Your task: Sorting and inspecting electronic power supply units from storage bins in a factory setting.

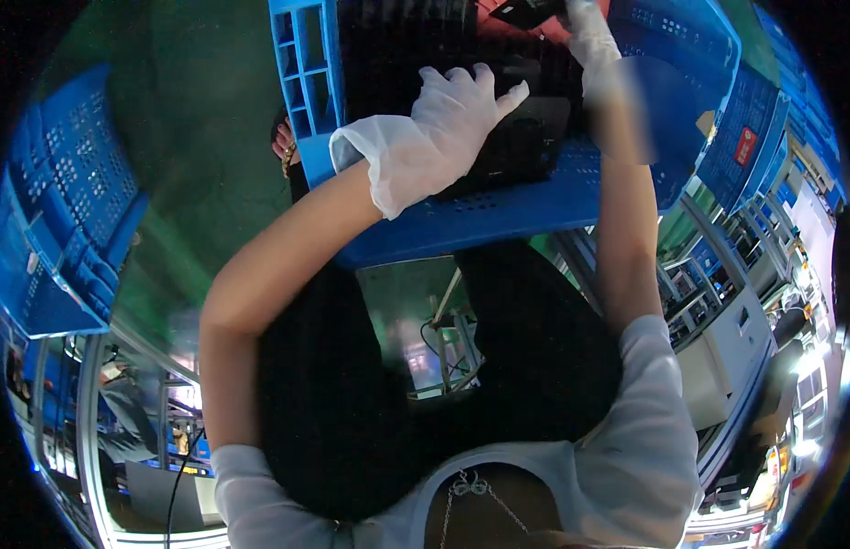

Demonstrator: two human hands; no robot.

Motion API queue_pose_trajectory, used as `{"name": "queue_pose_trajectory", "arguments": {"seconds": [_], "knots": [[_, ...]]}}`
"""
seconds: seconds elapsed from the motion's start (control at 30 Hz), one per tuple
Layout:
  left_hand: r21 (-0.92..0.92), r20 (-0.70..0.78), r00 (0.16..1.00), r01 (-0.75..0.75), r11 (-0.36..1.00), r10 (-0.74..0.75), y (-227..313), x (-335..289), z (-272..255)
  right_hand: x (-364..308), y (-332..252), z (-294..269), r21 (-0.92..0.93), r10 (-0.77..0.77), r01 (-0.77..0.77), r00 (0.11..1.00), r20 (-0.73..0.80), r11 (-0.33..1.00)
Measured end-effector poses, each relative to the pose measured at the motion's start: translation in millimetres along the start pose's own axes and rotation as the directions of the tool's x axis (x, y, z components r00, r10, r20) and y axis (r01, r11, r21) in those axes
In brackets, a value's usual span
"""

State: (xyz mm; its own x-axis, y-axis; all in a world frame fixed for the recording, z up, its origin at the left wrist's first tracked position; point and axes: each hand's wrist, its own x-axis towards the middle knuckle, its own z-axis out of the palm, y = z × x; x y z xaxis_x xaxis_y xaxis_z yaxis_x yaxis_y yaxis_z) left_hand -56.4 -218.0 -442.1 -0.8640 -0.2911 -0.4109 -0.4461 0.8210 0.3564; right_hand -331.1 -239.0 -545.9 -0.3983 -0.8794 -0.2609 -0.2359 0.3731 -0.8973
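Observation:
Both of my hands wear thin white gloves. My left hand (457, 119) is spread over glossy black panels (521, 137) lying in a blue plastic crate (498, 215); its fingers are apart, with nothing between them. Whether the fingertips touch the panels is unclear. Farther off, my right hand (594, 37) reaches to the top edge of the picture, its fingers partly cut off. A small flat black piece (527, 11) with a pale mark is at its fingertips, seemingly gripped. Reddish material (548, 29) shows just below that piece.
The crate rests before my knees, with a blue slotted divider (306, 69) along its left side. Another person's hand (283, 142) with a bracelet is beyond that side. Blue perforated bins (82, 183) stand far left; more blue crates (745, 137) and metal racks (699, 229) stand right.

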Motion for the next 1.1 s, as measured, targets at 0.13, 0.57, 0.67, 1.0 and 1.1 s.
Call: {"name": "queue_pose_trajectory", "arguments": {"seconds": [0.13,0.57,0.67,1.0,1.1], "knots": [[-0.08,0.032,0.999,-0.004,0.997,0.006,-3.1,-2.7,-0.5,-0.6,-6.3,34.1,-0.44,0.49,-0.427,0.871,0.035,0.79],[-0.166,0.152,0.988,-0.013,0.986,0.038,5.9,12.1,-24.1,36.7,46.1,-5.0,-0.779,-0.017,0.614,0.787,0.617,0.125],[-0.152,0.229,0.973,0.047,0.987,-0.012,-6.5,-2.1,-7.0,17.2,24.2,47.9,-0.808,0.127,0.446,0.841,0.525,0.385],[-0.116,0.064,0.998,0.002,0.993,0.005,-0.9,2.8,-6.7,-2.9,87.0,33.0,-0.62,-0.577,0.42,0.24,0.78,-0.663],[-0.102,0.094,0.996,0.016,0.995,-0.006,-7.2,-7.3,4.2,-5.6,65.6,63.7,-0.419,-0.043,0.671,0.501,0.865,-0.611]]}}
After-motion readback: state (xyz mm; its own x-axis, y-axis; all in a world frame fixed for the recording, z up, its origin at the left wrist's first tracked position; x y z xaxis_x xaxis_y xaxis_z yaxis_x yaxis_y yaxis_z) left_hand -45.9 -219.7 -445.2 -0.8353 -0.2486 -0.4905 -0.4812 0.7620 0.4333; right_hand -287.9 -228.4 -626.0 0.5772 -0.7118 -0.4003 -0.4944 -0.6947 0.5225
